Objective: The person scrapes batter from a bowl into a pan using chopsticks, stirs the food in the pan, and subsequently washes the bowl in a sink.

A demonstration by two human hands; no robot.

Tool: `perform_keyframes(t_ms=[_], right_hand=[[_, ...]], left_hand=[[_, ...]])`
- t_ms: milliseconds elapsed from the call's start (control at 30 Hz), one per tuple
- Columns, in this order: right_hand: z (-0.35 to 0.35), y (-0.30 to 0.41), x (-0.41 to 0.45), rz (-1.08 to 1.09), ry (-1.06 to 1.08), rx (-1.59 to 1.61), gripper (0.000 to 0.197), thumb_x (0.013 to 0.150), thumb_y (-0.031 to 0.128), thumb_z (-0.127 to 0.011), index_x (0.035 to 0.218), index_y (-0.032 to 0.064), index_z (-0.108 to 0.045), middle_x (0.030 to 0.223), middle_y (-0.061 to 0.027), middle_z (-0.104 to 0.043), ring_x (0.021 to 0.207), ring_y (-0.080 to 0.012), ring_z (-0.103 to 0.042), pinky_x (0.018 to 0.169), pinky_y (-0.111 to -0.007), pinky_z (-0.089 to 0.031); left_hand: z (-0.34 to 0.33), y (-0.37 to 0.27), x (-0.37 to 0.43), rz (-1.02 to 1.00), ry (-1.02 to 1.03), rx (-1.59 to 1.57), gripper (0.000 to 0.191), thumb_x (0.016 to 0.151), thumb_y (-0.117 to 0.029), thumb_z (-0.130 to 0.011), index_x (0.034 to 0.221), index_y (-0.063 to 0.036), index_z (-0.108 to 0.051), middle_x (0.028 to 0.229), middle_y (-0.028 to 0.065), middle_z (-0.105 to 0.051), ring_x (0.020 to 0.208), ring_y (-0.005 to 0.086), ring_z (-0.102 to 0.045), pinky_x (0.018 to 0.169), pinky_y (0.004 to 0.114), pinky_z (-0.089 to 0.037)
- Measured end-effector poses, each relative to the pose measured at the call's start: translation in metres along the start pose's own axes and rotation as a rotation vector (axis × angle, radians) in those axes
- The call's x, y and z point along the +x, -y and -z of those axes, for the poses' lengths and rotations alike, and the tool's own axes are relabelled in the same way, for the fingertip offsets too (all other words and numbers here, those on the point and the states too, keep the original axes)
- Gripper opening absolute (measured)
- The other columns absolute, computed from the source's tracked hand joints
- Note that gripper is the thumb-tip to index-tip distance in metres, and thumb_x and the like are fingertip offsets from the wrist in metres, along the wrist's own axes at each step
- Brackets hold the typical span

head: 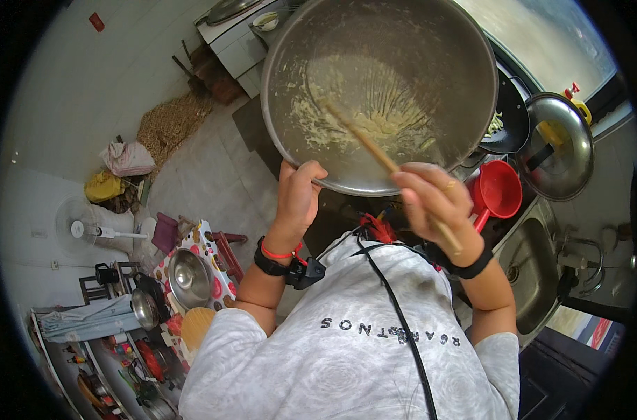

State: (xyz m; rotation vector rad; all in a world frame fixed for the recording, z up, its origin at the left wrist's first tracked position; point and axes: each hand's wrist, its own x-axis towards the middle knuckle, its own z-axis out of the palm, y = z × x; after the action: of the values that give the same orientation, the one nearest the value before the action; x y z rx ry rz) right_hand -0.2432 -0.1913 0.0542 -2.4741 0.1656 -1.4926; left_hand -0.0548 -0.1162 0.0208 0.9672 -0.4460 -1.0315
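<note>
A large metal pot (455, 79) is at the top middle, tilted so that its inside faces the camera. Pale, sticky batter or dough (371, 105) is smeared over the inside. My left hand (300, 194) grips the near left part of the rim, thumb over the edge. In my right hand (436, 202), near the rim, is a wooden stick (368, 144), perhaps chopsticks; its far end reaches into the smeared mass. Some blur lies over that hand and the stick.
On the right are a black wok (510, 115) with pale food, a metal lid (559, 157), a red plastic ladle (499, 189) and a steel sink (528, 262). A steel basin (190, 278) stands on a patterned table at left, near a standing fan (108, 231).
</note>
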Motion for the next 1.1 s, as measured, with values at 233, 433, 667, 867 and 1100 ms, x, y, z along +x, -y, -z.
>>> perform_keyframes(t_ms=[233, 433, 667, 867, 1100], right_hand=[[-0.003, 0.011, -0.042, -0.141, 0.095, -0.085, 0.013, 0.071, -0.002, -0.058, 0.083, -0.0021, -0.056, 0.078, -0.013, -0.058, 0.06, -0.0226, -0.059, 0.048, -0.028, -0.048], [-0.01, 0.017, -0.019, -0.087, -0.013, -0.005, 0.012, 0.072, -0.002, -0.057, 0.084, -0.0044, -0.057, 0.078, -0.0148, -0.058, 0.061, -0.0243, -0.059, 0.05, -0.029, -0.049], [-0.038, 0.019, -0.004, -0.088, -0.059, -0.015, 0.018, 0.068, -0.001, -0.061, 0.086, -0.0036, -0.057, 0.078, -0.0122, -0.057, 0.062, -0.0223, -0.058, 0.051, -0.027, -0.049], [-0.014, 0.007, -0.054, -0.176, 0.073, -0.14, 0.016, 0.07, -0.003, -0.059, 0.085, -0.005, -0.057, 0.081, -0.0134, -0.058, 0.068, -0.0246, -0.06, 0.054, -0.029, -0.051], [-0.041, 0.033, -0.011, -0.054, 0.037, 0.081, 0.02, 0.068, -0.003, -0.061, 0.087, -0.008, -0.057, 0.079, -0.0147, -0.057, 0.067, -0.0249, -0.059, 0.056, -0.027, -0.052]], left_hand=[[-0.005, -0.001, -0.001, -0.071, -0.029, 0.019, 0.034, 0.062, 0.007, -0.045, 0.095, 0.0008, -0.05, 0.088, 0.0051, -0.054, 0.076, 0.0147, -0.053, 0.065, 0.025, -0.042], [-0.003, 0.006, 0.009, -0.007, -0.112, -0.087, 0.03, 0.063, 0.007, -0.046, 0.09, -0.0019, -0.05, 0.08, 0.0021, -0.05, 0.069, 0.0108, -0.049, 0.059, 0.022, -0.039], [-0.006, 0.004, 0.008, -0.106, -0.074, 0.039, 0.029, 0.063, 0.008, -0.044, 0.09, -0.0027, -0.048, 0.082, 0.0019, -0.05, 0.069, 0.0104, -0.048, 0.059, 0.022, -0.039], [-0.006, 0.0, 0.009, -0.116, -0.118, -0.026, 0.03, 0.063, 0.007, -0.044, 0.092, -0.0022, -0.048, 0.084, 0.0024, -0.051, 0.073, 0.0116, -0.049, 0.065, 0.023, -0.04], [-0.009, -0.002, 0.011, -0.125, -0.09, 0.016, 0.03, 0.064, 0.006, -0.045, 0.092, -0.003, -0.048, 0.082, 0.0006, -0.05, 0.072, 0.0086, -0.047, 0.062, 0.02, -0.038]])
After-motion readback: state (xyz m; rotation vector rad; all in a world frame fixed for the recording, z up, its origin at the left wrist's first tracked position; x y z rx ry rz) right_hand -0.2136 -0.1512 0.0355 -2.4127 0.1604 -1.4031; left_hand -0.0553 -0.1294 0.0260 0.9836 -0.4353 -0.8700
